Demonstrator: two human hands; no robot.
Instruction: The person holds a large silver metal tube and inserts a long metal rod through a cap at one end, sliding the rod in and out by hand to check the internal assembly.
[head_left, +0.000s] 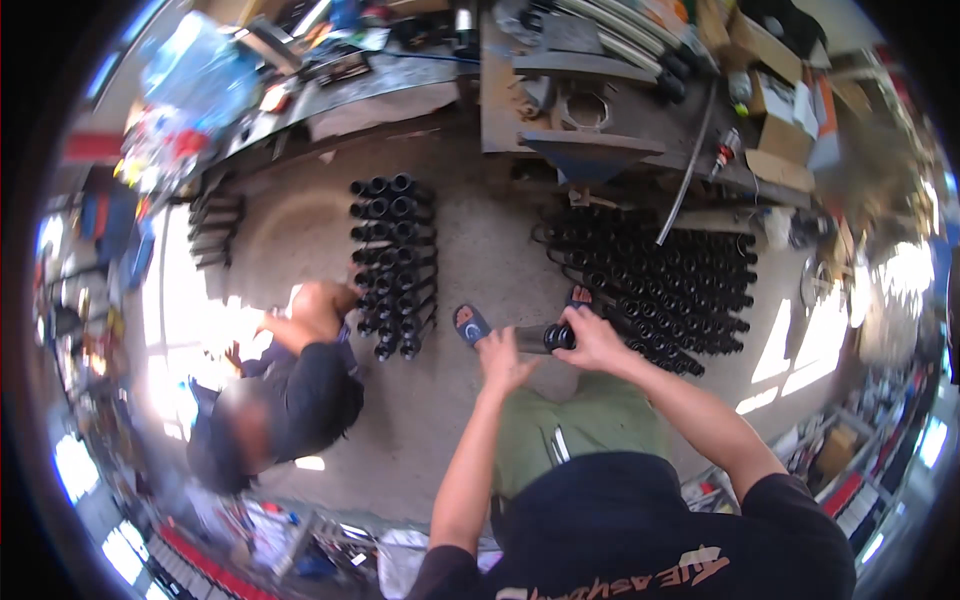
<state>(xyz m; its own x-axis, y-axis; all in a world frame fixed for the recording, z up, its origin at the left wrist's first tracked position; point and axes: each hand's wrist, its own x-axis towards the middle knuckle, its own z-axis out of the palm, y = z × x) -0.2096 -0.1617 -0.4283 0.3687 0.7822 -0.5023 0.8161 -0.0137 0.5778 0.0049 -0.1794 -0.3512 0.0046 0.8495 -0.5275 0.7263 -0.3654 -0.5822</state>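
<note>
In front of my lap I hold a dark tube (532, 341) crosswise with both hands. Its left end is gripped by my left hand (502, 358), the fingers wrapped round it. My right hand (592, 341) closes on the black ringed end piece (559, 338) at the other end. Just beyond my right hand, a large group of black tubes (665, 280) with round open ends stands packed on the floor. A smaller group of similar black tubes (395, 260) stands in rows to the left.
A co-worker in dark clothes (320, 395) crouches at the left, beside the smaller group. Ahead are a cluttered workbench (370, 108) and a metal table (640, 125), with a long rod (690, 165) leaning from it. Crowded shelves (850, 450) line the right rear.
</note>
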